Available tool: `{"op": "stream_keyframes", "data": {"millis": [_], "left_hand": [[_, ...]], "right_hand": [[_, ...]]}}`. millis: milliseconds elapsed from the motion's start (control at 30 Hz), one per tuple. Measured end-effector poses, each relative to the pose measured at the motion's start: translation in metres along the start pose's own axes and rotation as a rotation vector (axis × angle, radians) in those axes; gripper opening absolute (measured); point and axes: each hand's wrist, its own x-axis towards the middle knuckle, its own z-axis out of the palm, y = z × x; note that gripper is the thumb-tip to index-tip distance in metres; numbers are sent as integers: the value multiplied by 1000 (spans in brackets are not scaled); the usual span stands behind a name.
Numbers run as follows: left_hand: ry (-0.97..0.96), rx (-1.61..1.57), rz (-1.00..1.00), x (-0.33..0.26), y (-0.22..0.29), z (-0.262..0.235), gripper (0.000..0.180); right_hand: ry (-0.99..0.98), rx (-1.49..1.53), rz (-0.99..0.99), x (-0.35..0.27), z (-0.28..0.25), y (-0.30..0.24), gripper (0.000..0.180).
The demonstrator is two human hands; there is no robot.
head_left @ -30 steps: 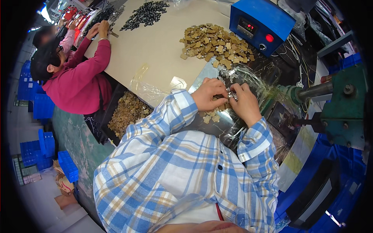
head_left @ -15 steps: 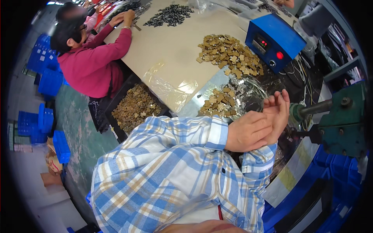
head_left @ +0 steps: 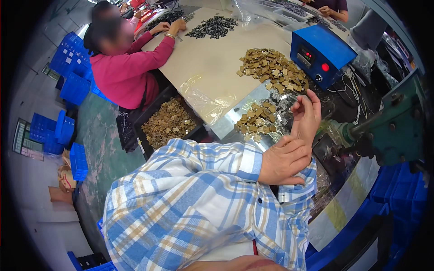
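My left hand (head_left: 285, 161) crosses over from the left and lies with curled fingers around my right wrist, at the edge of the plaid shirt cuff (head_left: 300, 179). My right hand (head_left: 308, 116) is raised with its fingers bent loosely and apart, nothing visible in it. Close to its fingers lie a small heap of brown-gold square metal pieces (head_left: 257, 119) and crumpled clear plastic. A larger heap of the same pieces (head_left: 274, 67) sits farther back on the table.
A blue control box (head_left: 322, 54) with a red light stands at the back right. A green machine (head_left: 398, 131) is right of my hands. A dark bin of metal pieces (head_left: 168, 123) stands left. A co-worker in pink (head_left: 131, 74) works by a heap of black parts (head_left: 212, 27).
My left hand has slid down my right wrist toward the cuff, and my right hand has moved left, away from the green machine. The whole view has shifted slightly.
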Motion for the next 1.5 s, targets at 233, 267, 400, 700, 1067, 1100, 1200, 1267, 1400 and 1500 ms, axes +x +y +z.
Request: {"op": "stream_keyframes", "data": {"millis": [233, 267, 400, 700, 1067, 1100, 1200, 1267, 1400, 1500], "left_hand": [[-146, -275, 135, -16, 2, 9, 35], [-25, -167, 41, -4, 8, 1, 34], [32, -52, -29, 2, 10, 1, 32], [-63, -146, -14, -3, 5, -3, 34], [-81, -214, 35, -13, 1, 7, 37], [48, -84, -47, -7, 3, 4, 37], [10, -115, -110, -2, 1, 5, 38], [-21, -141, -61, -13, -1, 13, 34], [-165, -466, 67, -20, -5, 18, 29], [77, -174, -14, -4, -2, 3, 35]], "right_hand": [[-16, 44, -6, 3, -9, -4, 30], [-6, 56, 12, 3, -7, -3, 32], [33, 23, 19, 2, -4, 4, 32], [62, -43, 38, 0, -6, 2, 34], [94, -24, 73, 4, -12, 10, 35], [105, -40, 59, 5, -13, 12, 35], [102, -64, 40, 6, -13, 15, 35], [107, -62, 18, 6, -13, 12, 34], [107, -43, 19, 7, -15, 6, 34], [104, -81, 29, 7, -18, 8, 34]]}}
